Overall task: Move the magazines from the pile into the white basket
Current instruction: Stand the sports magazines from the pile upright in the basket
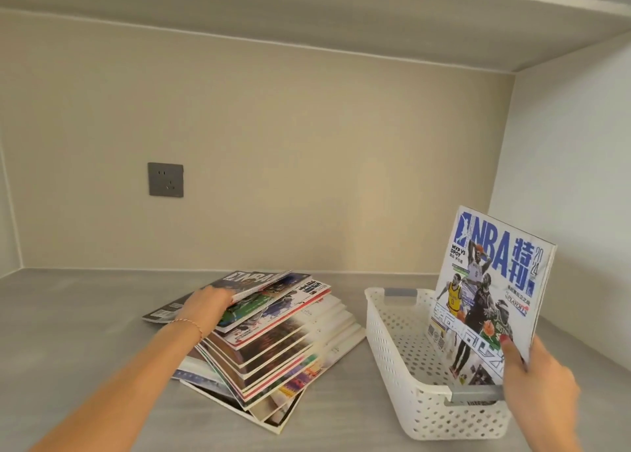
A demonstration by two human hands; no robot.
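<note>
An NBA magazine [491, 291] is gripped at its lower right corner by the right hand [539, 380] and stood upright inside the white basket [392, 356] on the bench [85, 332]. The top magazine [252, 282] of the pile [273, 346], just left of the basket, is grasped at its left edge by the left hand [208, 306].

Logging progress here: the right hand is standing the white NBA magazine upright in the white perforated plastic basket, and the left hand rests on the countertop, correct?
Not quite: the head view shows the left hand gripping the top magazine of the pile, not resting on the countertop. The right hand does hold the white NBA magazine upright in the white perforated plastic basket.
</note>
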